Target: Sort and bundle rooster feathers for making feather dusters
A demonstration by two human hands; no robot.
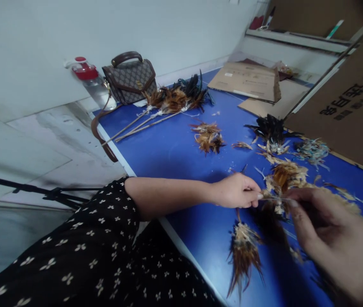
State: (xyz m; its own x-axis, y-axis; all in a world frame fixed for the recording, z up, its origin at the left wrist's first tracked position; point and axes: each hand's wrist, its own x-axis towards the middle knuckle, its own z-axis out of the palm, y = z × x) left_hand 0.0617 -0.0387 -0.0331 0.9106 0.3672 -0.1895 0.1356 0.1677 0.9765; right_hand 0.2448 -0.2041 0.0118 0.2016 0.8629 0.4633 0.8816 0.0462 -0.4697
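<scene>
Right hand (pixel 336 238) holds thin strand (pixel 275 199) in its grip.

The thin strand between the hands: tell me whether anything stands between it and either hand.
Nothing visible does: the left hand and right hand seem to pinch the thin strand directly. Brown and tan feathers lie just beyond it on the blue table, in neither hand's way.
</scene>
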